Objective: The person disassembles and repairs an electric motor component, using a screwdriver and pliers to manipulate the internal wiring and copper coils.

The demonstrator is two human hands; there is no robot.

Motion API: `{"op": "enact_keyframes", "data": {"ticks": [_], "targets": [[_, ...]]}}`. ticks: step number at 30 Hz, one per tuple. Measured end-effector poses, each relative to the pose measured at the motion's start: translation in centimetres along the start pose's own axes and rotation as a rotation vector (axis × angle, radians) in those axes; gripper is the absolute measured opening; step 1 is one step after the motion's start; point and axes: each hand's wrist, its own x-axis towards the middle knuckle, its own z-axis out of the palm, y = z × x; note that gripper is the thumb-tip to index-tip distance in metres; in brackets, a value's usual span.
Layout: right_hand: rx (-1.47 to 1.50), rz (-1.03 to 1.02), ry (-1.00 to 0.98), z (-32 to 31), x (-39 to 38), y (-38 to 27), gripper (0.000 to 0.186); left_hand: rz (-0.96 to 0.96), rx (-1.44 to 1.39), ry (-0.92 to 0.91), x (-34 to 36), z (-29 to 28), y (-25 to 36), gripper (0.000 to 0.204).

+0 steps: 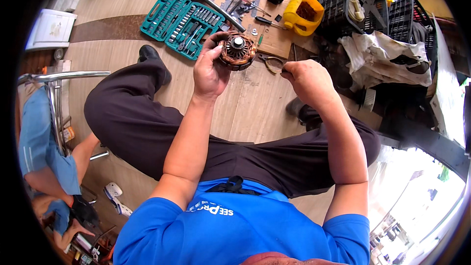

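Observation:
My left hand (211,71) is closed around the side of a round copper-wound motor core (238,59), holding it up above the floor. A silver shaft end (238,42) stands out of its middle, facing up. Dark grime covers the fingertips of this hand. To the right and apart from the core, my right hand (310,81) is closed in a pinch. A small dark bit shows at its fingertips, but what it belongs to is hidden. Pliers with yellowish handles (271,64) lie on the floor between the hands.
A green socket set case (184,24) lies open beyond my left hand. Cardboard (274,44) bears screwdrivers and dark motor parts. A cut yellow jug (303,13) stands beside black crates (351,0) and a dirty white cloth (387,56). Another person sits at the left (41,137).

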Motion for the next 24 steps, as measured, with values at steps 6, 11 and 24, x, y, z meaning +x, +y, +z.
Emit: {"op": "enact_keyframes", "data": {"ticks": [6,11,24], "targets": [[0.001,-0.008,0.036,0.3,0.3,0.2,0.019,0.014,0.01,0.018,0.0,-0.1,-0.1,0.032],[0.046,0.001,0.06,0.7,0.5,0.4,0.021,0.034,0.003,0.015,0.1,-0.6,-0.1,0.033],[0.066,-0.117,0.1,1.3,0.2,0.8,0.025,0.037,-0.037,-0.004,0.0,-0.9,0.0,0.033]]}}
